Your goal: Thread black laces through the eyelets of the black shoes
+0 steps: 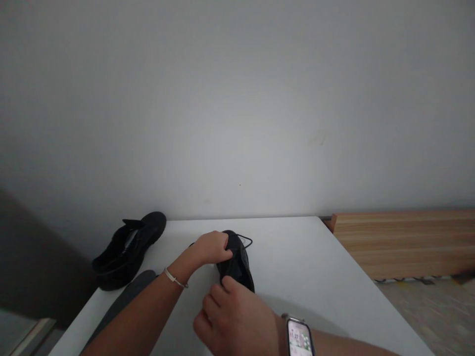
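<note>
Just ahead: a black shoe point(237, 264) lay on the white table point(315, 277), about midway across it and nearer the person than the wall, with both hands on it
Left hand: the left hand point(213, 247) came in from the lower left and sat on the far, upper part of the shoe, fingers curled down and pressed together over its edge, gripping it
Right hand: the right hand point(232, 321) was at the near end of the shoe, fingers bent inward and thumb tip against the dark upper; whether it pinched anything could not be told
Lace: a thin black lace point(247, 241) looped out from the far side of the shoe, just beyond the left hand
Left wrist: a slim pale bracelet point(175, 279) circled it
Right wrist: a watch point(300, 340) with a lit screen, at the bottom edge of the view
Second shoe: another black shoe point(128, 249) rested at the table's far left corner, well apart from the held one, its opening turned up
Insole: a flat dark grey insole point(126, 296) lay along the table's left edge, beside the left forearm
Right side: a pale wooden board point(404, 242) ran beside the table, lower than its top
Background: a plain white wall point(237, 99) filled the upper view
</note>
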### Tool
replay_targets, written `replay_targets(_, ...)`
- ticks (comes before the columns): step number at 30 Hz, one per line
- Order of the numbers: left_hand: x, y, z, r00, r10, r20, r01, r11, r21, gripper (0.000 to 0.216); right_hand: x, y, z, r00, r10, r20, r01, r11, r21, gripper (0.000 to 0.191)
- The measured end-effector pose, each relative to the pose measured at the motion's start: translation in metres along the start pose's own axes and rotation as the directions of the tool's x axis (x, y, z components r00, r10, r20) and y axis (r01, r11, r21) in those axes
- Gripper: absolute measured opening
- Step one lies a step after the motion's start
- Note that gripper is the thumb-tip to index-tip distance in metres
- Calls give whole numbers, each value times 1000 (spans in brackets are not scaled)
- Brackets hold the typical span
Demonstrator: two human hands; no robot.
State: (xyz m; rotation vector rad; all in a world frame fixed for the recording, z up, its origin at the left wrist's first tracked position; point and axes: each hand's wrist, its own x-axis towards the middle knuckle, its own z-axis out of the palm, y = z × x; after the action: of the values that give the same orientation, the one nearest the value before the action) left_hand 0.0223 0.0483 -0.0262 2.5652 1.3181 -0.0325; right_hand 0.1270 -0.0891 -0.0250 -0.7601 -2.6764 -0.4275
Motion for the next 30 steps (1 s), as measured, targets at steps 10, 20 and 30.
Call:
replay_targets(10,22,-4,-9,981,143,132,-150,988,41,13,-5,-4,7,998,5,67,-7,1000,30,15)
replay_targets(20,-34,18,-23,885,163,-436,-263,948,-178,9,-33,30,-15,810,585,25,-504,675,539,15)
replay_targets(30,-81,47,-54,599,172,-782,-532,815,-228,8,-8,40,-39,462,874,-154,-133,240,962,10)
